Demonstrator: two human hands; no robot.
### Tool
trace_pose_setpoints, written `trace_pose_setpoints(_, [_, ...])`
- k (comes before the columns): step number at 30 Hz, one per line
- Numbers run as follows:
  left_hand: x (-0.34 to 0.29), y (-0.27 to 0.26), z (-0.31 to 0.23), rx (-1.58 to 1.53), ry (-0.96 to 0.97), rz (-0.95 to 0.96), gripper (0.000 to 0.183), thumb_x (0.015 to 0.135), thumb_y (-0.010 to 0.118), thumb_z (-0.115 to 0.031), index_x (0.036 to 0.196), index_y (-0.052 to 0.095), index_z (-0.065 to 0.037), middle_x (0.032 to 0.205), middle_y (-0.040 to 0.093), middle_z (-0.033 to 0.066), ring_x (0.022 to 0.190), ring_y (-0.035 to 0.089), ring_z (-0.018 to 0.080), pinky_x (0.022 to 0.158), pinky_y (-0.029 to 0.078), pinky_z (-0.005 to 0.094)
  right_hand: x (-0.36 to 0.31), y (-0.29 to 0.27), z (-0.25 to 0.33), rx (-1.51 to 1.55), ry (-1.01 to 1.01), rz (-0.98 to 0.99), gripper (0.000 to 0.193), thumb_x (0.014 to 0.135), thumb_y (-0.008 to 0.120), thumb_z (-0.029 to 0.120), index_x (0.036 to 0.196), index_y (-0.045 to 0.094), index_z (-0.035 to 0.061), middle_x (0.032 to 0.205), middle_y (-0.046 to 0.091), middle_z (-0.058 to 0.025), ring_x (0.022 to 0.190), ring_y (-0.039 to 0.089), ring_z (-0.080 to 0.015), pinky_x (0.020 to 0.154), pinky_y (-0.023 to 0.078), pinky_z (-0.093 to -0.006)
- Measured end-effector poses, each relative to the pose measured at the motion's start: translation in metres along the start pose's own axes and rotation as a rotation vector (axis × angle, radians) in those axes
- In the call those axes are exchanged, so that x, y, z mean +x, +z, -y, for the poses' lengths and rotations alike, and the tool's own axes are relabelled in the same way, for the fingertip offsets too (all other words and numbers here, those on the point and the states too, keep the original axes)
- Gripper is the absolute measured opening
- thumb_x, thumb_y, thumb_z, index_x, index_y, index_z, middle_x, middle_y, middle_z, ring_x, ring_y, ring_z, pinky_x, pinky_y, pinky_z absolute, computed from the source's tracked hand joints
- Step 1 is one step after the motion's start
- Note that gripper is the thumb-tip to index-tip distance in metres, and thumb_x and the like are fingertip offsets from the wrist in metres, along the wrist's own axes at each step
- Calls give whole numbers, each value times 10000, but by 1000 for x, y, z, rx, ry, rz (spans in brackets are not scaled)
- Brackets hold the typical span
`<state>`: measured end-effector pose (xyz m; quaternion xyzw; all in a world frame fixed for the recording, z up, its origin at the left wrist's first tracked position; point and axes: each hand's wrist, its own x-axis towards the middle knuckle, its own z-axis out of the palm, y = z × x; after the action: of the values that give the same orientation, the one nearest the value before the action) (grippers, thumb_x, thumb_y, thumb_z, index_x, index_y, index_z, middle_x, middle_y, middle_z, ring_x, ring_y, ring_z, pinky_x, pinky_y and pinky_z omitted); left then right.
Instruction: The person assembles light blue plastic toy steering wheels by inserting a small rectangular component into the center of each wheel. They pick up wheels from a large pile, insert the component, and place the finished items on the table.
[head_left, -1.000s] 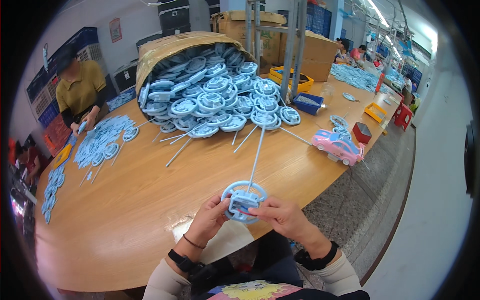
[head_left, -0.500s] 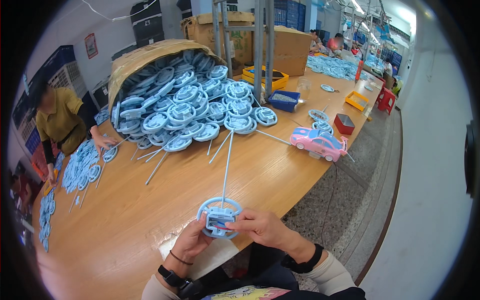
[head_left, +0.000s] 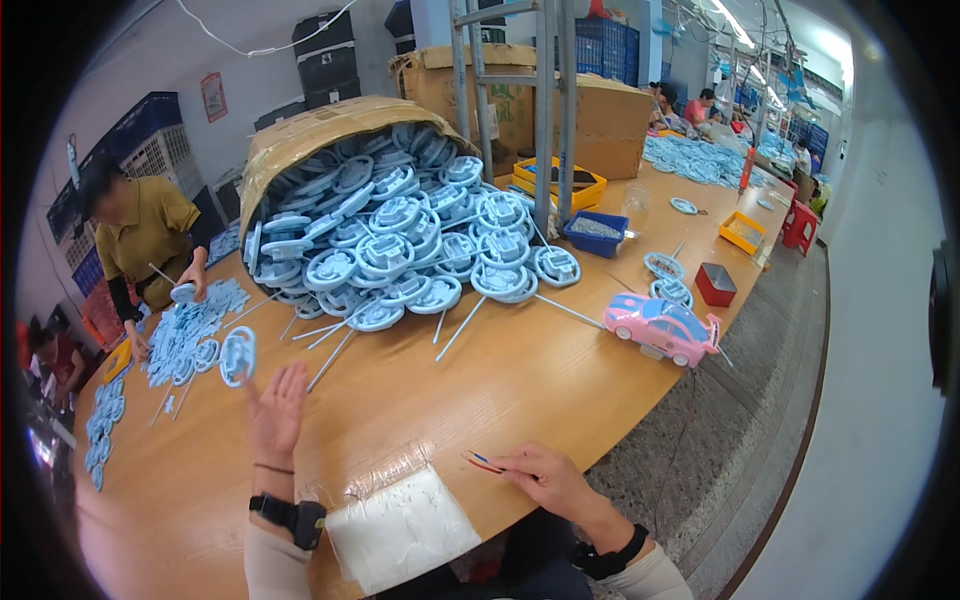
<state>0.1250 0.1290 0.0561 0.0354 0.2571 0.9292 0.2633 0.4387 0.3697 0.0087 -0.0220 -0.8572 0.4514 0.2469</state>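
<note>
A light-blue toy steering wheel (head_left: 238,357) stands tilted just past the fingertips of my left hand (head_left: 275,415), which is open, palm up and fingers stretched out. Whether the wheel touches the table or is in the air I cannot tell. Over the near table edge, my right hand (head_left: 545,478) pinches thin red and blue strands that look like wires (head_left: 484,462). A white sheet (head_left: 402,530) lies on the table between my forearms.
A carton (head_left: 350,112) on its side spills many blue wheels with rods. A pink toy car (head_left: 662,328), red box (head_left: 715,284), blue bin (head_left: 596,232) and yellow tray (head_left: 742,233) stand right. A co-worker (head_left: 150,230) handles blue parts at left.
My left hand has moved left and opened, and the wheel has gone left with it. My right hand has drawn the wires away from the wheel, slightly right. The co-worker has lifted a blue piece.
</note>
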Motion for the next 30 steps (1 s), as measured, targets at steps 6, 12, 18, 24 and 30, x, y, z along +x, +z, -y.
trace_pose_setpoints(6, [82,89,124,1433,503,465,306,834,619,-224,1078,581,-43,990,626,90,938,593,268,807,478,386,-3,2,-17,82,47,-12,263,814,616,102,1076,640,100,755,552,-79,696,549,-199,619,436,-277])
trace_pose_setpoints(12, [160,148,252,1844,1021,1052,388,724,689,-260,1037,589,-53,1151,507,158,1133,449,330,922,402,413,-4,-2,-19,261,115,-2,255,816,623,58,1070,635,39,828,596,-79,782,563,-178,700,443,-253])
trace_pose_setpoints(18, [213,199,341,2045,878,1165,559,796,563,-488,1159,547,-63,1213,488,202,1224,361,379,1006,299,452,-6,-37,-4,511,184,-200,216,789,626,3,1004,632,-15,849,594,-87,693,564,-171,619,446,-255])
trace_pose_setpoints(24, [235,217,361,2477,513,946,857,717,444,-734,1251,479,-64,1145,550,232,1222,357,410,1019,162,550,-6,-46,-16,409,209,-70,202,797,628,19,996,641,-12,796,581,-86,690,551,-166,614,429,-243])
trace_pose_setpoints(30, [223,180,299,2401,628,1220,835,727,442,-724,1169,515,-20,1074,596,180,1197,397,334,993,216,545,-7,-44,-19,496,165,-114,198,785,635,14,980,645,-15,810,597,-103,724,567,-200,642,443,-266])
